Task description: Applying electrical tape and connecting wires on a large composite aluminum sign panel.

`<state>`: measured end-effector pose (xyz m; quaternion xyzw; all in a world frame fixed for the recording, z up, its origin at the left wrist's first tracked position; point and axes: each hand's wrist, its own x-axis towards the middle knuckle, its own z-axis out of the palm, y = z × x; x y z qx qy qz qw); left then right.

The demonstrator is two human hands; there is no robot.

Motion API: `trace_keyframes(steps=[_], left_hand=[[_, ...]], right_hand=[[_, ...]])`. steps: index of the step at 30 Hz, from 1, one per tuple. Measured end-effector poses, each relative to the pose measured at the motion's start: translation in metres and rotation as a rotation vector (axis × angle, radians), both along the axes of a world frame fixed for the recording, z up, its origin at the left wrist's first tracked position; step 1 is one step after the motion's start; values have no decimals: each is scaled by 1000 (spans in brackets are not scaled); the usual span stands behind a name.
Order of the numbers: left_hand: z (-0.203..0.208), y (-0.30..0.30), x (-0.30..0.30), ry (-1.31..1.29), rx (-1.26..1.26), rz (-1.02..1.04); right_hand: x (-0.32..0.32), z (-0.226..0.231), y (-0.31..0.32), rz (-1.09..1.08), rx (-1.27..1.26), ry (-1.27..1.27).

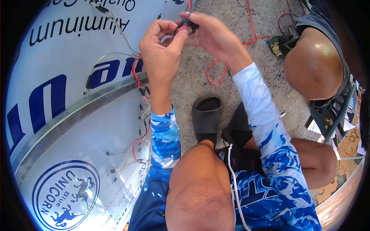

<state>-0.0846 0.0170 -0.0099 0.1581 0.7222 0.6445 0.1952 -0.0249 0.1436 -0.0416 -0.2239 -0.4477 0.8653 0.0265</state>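
Observation:
At the top middle, a red wire runs down into my two hands. A dark black piece that looks like electrical tape lies around it. My left hand is closed, its thumb and fingers pinching the red wire at the black piece. From the right, my right hand reaches over with its fingers curled about the same black piece. That hand is slightly smeared by motion, and its fingertips are partly hidden.
To the left stands a large white panel with blue lettering and a metal bar across it. Thin wires with black ends hang along its edge. A red wire loop lies on the concrete floor. At right are another person's knee and a dark green plastic chair.

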Motion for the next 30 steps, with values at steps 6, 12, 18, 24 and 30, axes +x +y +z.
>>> trace_keyframes(steps=[6,12,18,24,30], left_hand=[[-2,0,-1,-113,75,-6],[-3,-1,-7,-296,219,-8],[1,-1,-8,-352,299,-14],[4,1,-2,-140,231,-46],[8,6,-3,106,47,0]], right_hand=[[20,-27,-35,-116,-630,89],[-3,-29,-33,-45,-597,299],[-3,-27,-33,-64,-657,379],[3,-17,-37,-195,-505,157],[1,-7,-32,-208,-354,127]])
